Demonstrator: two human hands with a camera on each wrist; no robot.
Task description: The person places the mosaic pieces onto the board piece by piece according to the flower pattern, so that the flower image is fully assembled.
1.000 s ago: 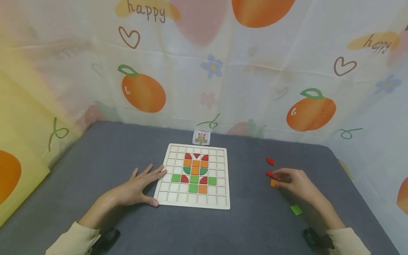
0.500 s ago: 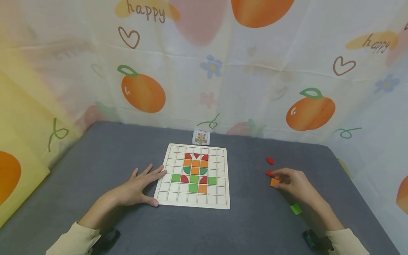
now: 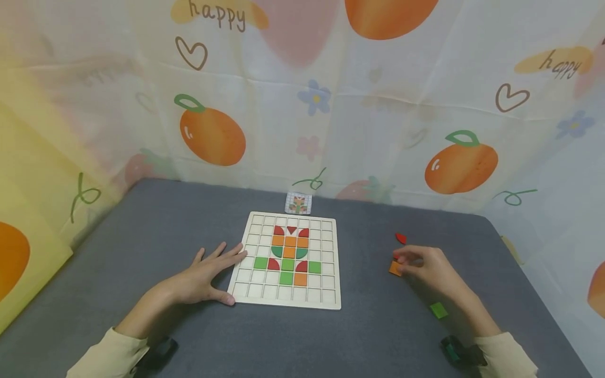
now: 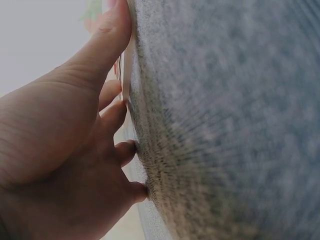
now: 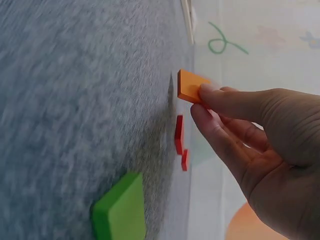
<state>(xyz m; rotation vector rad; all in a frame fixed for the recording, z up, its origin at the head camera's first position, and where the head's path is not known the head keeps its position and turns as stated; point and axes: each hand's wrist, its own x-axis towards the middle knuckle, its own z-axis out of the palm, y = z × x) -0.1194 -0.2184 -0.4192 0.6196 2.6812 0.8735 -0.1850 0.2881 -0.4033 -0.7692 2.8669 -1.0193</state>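
A wooden grid board (image 3: 326, 299) lies on the grey table, with red, orange and green tiles set in a flower shape. My left hand (image 3: 208, 275) rests flat at the board's left edge, fingers straight, thumb at the near corner; the left wrist view shows the hand (image 4: 75, 130) pressed against the board's side. My right hand (image 3: 425, 268) pinches an orange square tile (image 3: 395, 268) between thumb and fingers, lifted off the cloth; the orange square tile (image 5: 192, 86) shows clearly in the right wrist view at the fingertips (image 5: 207, 92).
A red leaf-shaped tile (image 3: 400, 238) and a green square tile (image 3: 439, 310) lie loose on the table to the right. A small pattern card (image 3: 298, 203) stands behind the board. Fruit-print cloth walls close in the table on the back and sides.
My right hand has picked the orange tile up off the table and moved it a little left toward the board. The left hand has stayed in place.
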